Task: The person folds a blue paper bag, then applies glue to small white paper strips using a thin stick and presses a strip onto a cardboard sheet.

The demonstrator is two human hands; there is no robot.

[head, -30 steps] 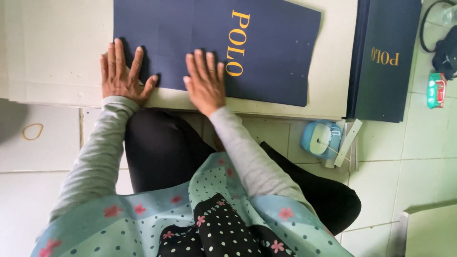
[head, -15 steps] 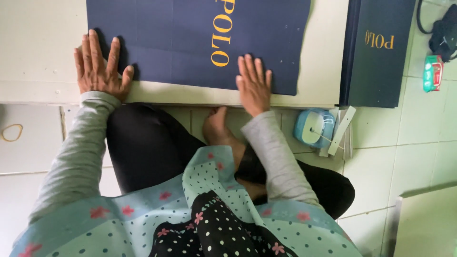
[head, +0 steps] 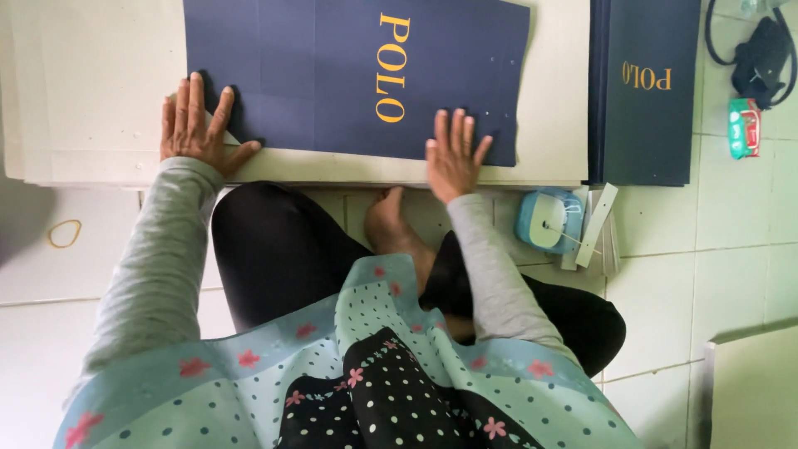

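Left hand [head: 196, 125]: flat, fingers spread, pressing blue sheet [head: 332, 75] near corner.
Right hand [head: 453, 154]: flat on sheet's near edge.
Tape dispenser [head: 549, 220]: on floor, right of sheet.

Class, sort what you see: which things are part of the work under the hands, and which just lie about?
In use: left hand, right hand, navy sheet, cream board.
Lying about: navy stack, blue tape dispenser, rubber band, green packet, black cable.

Two hands [head: 195, 125] [head: 453, 154], one flat navy sheet [head: 332, 75], one navy stack [head: 644, 91], one blue dispenser [head: 549, 220], one rubber band [head: 64, 234].
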